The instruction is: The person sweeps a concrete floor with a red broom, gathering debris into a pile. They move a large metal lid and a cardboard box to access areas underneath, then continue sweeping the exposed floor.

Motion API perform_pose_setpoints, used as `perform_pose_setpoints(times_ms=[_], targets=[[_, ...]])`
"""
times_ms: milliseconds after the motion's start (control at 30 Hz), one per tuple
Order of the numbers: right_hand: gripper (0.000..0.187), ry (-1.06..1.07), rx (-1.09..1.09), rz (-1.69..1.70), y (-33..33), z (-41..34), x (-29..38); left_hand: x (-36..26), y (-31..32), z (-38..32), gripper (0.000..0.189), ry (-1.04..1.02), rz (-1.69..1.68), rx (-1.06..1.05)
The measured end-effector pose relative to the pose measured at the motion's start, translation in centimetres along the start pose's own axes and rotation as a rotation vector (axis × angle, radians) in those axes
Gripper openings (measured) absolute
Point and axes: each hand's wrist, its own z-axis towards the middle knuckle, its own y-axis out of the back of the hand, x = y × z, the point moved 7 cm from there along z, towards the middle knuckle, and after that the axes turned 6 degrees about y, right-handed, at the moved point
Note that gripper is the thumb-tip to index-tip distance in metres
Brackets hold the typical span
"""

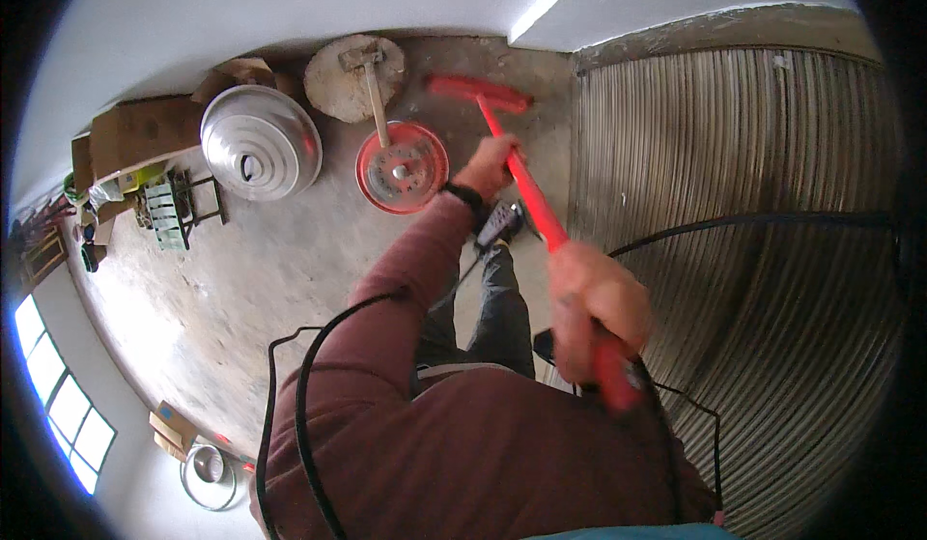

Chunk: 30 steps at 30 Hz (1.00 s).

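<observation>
Both my hands hold one long red handle [532, 192] with a wide red brush head [481, 92] at its far end. My left hand [492, 163] grips the handle lower down, nearer the head. Closer to my chest, my right hand [597, 304] is closed around the upper part and looks blurred. The red head lies over the concrete floor near the wall corner; whether it touches the floor cannot be told. Left of it, a wooden-handled hammer [374, 98] rests across a round wooden block [326, 80] and the edge of a red-rimmed round pan or lid [402, 192].
A large metal basin or lid [279, 156], cardboard boxes [145, 134] and a small slatted stool [166, 214] stand along the wall at left. A ribbed metal shutter [724, 178] borders the right side. Black cables hang beside my body.
</observation>
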Motion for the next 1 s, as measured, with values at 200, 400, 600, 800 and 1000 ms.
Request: perform_pose_setpoints(times_ms=[200, 400, 600, 800, 1000], targets=[[0.018, 0.039, -0.094, 0.044, 2.1, 0.0, 2.0, -3.8, -5.6, -3.2, 0.013, -0.623, 0.825, 0.072], [0.018, -0.068, 0.091, -0.005, -2.4, -1.9, -5.0, -8.1, -0.2, 1.9, 0.015, -0.214, 0.308, 0.041], [0.013, -0.117, 0.028, -0.128, 1.8, -4.0, 0.1, 2.4, 0.5, -2.0, 0.010, -0.013, 0.006, -0.054], [0.014, -0.500, -0.062, -0.325, 8.8, -4.2, 4.3, 7.1, -5.7, -4.9, 0.007, 0.134, -0.055, -0.155], [0.024, 0.020, -0.204, 0.100, 13.6, -1.0, 12.7, 4.2, -15.7, -11.7, 0.008, 0.033, -0.008, 0.071]])
